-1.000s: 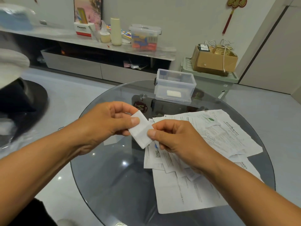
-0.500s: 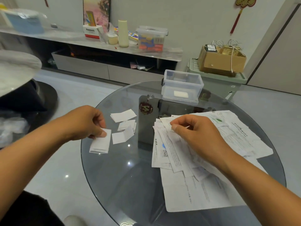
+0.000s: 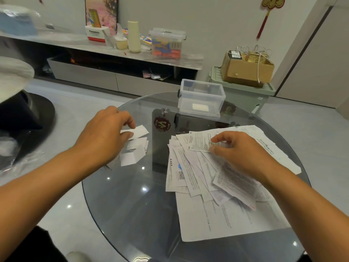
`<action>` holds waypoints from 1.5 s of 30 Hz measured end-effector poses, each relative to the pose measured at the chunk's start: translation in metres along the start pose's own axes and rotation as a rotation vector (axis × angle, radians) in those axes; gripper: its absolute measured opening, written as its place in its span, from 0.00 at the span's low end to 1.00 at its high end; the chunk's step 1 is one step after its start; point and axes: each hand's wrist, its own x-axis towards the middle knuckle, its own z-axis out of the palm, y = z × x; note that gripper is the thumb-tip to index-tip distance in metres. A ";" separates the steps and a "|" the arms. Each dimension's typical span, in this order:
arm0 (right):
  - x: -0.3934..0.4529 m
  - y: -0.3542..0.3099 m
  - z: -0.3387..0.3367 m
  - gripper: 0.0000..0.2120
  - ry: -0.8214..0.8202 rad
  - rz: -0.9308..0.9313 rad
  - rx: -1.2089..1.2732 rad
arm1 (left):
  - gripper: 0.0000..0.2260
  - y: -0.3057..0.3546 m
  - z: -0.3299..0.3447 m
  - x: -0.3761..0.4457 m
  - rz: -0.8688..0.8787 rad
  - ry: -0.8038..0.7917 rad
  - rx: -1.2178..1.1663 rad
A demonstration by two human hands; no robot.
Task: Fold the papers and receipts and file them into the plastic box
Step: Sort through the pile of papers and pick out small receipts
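- Left hand (image 3: 105,135): hovered over the left side of the glass table (image 3: 120,201), fingers curled down above a small cluster of folded slips (image 3: 135,148); fingertips at or just over the topmost slip, thumb near its edge. Could not tell whether a slip was actually pinched or only touched.
- Folded slips: lay flat on the glass, partly hidden under the left hand, overlapping one another, well apart from the loose pile.
- Right hand (image 3: 243,156): sat on the upper part of the pile (image 3: 217,178), thumb and forefinger closed on the near corner of a printed receipt (image 3: 200,143). Receipt stretched away leftward from the pinch, its far end resting on the sheets beneath.
- Pile: spread over the right half of the table, unfolded, fanned and overlapping, with a large sheet (image 3: 222,222) at the bottom nearest the viewer. Partly covered by the right wrist and forearm.
- Box (image 3: 202,100): clear plastic, lidless, stood at the far edge of the table beyond both hands, closer to the right hand's side. One small pale folded item visible on its floor. Touched by neither hand.
- Behind the table: a low shelf (image 3: 117,55) carrying a lidded container (image 3: 167,43), and a cardboard carton (image 3: 247,69) on a green crate (image 3: 243,91).
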 end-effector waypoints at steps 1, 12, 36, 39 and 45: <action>0.000 0.001 0.000 0.20 -0.018 0.012 -0.011 | 0.07 0.007 0.001 -0.002 0.056 0.034 0.017; 0.006 -0.014 0.025 0.17 0.053 -0.138 -0.383 | 0.22 0.076 0.026 -0.018 0.329 -0.259 -0.145; -0.031 0.040 -0.001 0.09 -0.036 -0.287 0.110 | 0.07 0.095 0.055 -0.021 0.529 -0.317 -0.407; -0.029 0.039 0.005 0.05 -0.115 -0.128 0.319 | 0.08 0.101 0.055 -0.027 0.216 -0.470 -0.545; -0.015 0.036 0.023 0.19 0.047 -0.023 0.321 | 0.32 0.102 0.058 -0.032 0.032 -0.476 -0.599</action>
